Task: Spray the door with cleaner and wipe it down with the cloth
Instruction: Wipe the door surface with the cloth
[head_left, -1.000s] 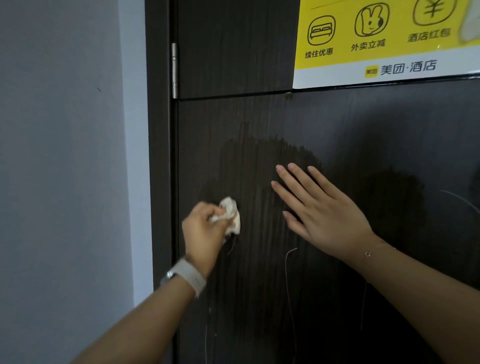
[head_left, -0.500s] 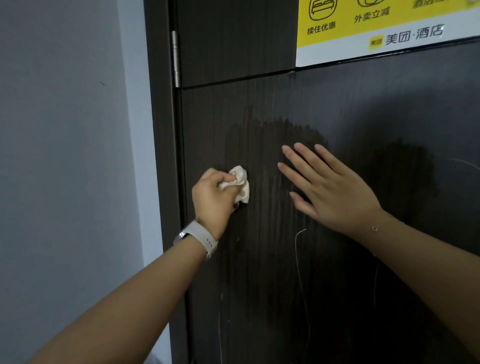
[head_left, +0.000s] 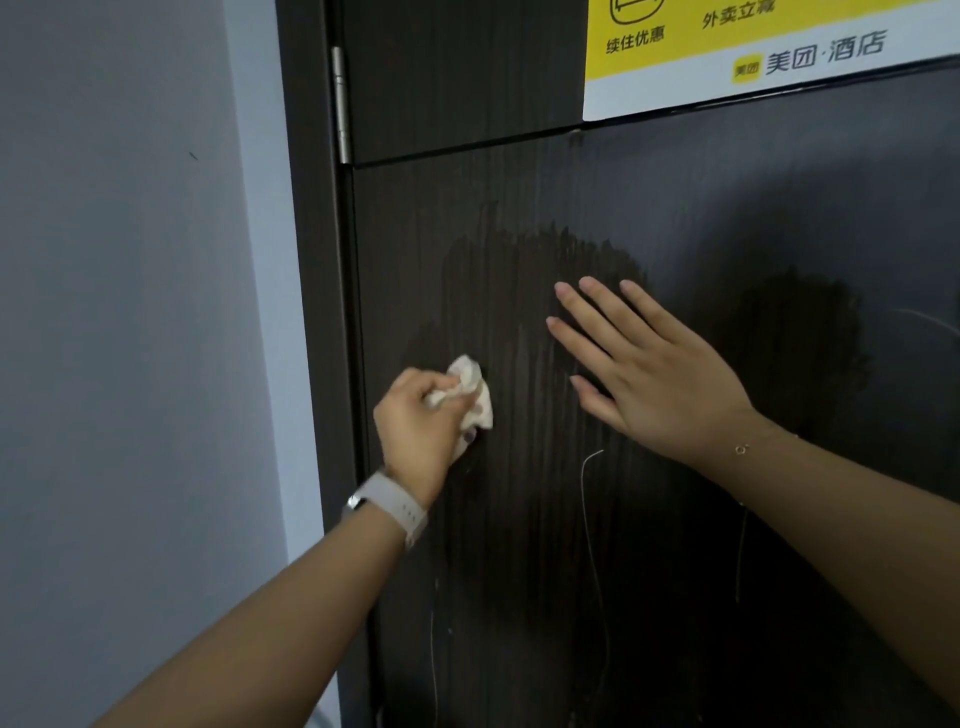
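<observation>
- The small crumpled off-white cloth (head_left: 470, 391) looks soft, light and limp; judged from its folds, it will bunch and slip unless balled tight, so a pinch across the wad with the fingers behind it is the sensible hold.
- The left hand (head_left: 421, 426) is closed on that cloth, fingers curled round the wad, pressing it against the dark wood-grain door (head_left: 675, 208) near the door's hinge-side edge, below the horizontal seam.
- The right hand (head_left: 649, 374) holds nothing: it lies flat, fingers spread apart, palm on the door just to the right of the cloth, not touching it.
- The two hands are apart, with a strip of damp, streaked panel between them.
- A darker wet patch (head_left: 540, 270) spreads above both hands, and a second one (head_left: 800, 343) sits further right; thin drip lines run down below.
- No spray bottle is in view, so spraying seems done here and wiping is the step in hand.
- The wet door will likely be slick under the flat palm.
</observation>
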